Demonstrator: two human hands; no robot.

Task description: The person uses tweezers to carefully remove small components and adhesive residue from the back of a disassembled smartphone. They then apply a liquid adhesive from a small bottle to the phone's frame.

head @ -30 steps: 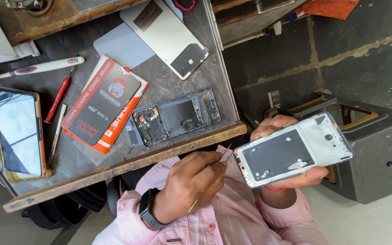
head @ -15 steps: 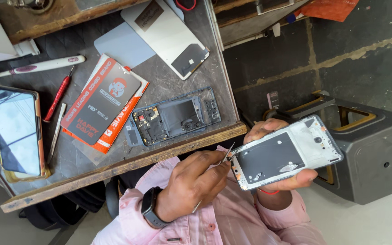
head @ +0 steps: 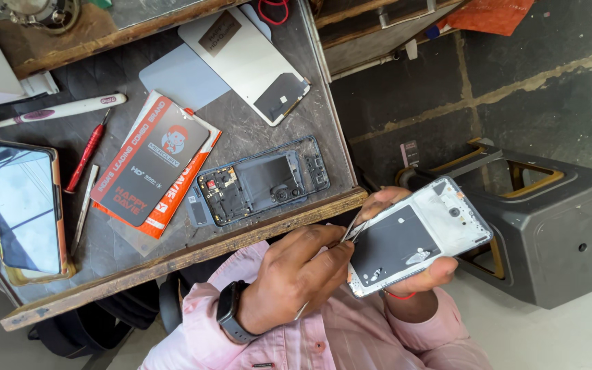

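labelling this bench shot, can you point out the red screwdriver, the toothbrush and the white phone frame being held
red screwdriver (head: 86, 152), head view, on the middle of its red handle.
toothbrush (head: 70, 109), head view, on the white handle, mid-length.
white phone frame (head: 462, 218), head view, on the bare white end, clear of the fingers.

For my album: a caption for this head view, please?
Left hand applies tweezers to a white phone frame held in the right hand.
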